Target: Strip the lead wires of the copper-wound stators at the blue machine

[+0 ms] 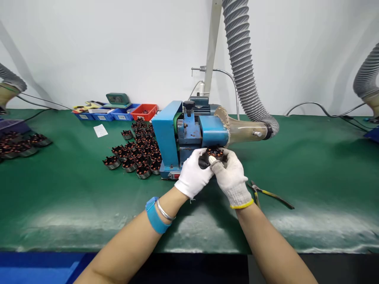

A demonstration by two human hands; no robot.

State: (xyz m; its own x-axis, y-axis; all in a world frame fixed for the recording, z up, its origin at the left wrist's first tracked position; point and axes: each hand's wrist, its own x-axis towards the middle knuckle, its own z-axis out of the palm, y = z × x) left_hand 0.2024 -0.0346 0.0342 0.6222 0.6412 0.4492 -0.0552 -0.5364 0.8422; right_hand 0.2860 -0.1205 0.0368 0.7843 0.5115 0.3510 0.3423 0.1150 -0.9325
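Both my hands wear white knit gloves and meet in front of a small blue machine (pixel 189 130). My left hand (pixel 194 173) and my right hand (pixel 232 177) are closed together round one round motor stator (pixel 213 153) with copper windings and a dark rim. The stator is held just below the machine's front, close to the clear funnel (pixel 242 132) of the grey suction hose (pixel 245 67). A blue wristband and a metal bangle sit on my left wrist.
Several more stators (pixel 136 154) lie grouped left of the machine on the green bench mat (pixel 319 169). Yellow-handled pliers (pixel 271 194) lie to the right of my right hand. Blue and red bins (pixel 118 112) stand at the back left. More stators (pixel 20 144) lie at the far left.
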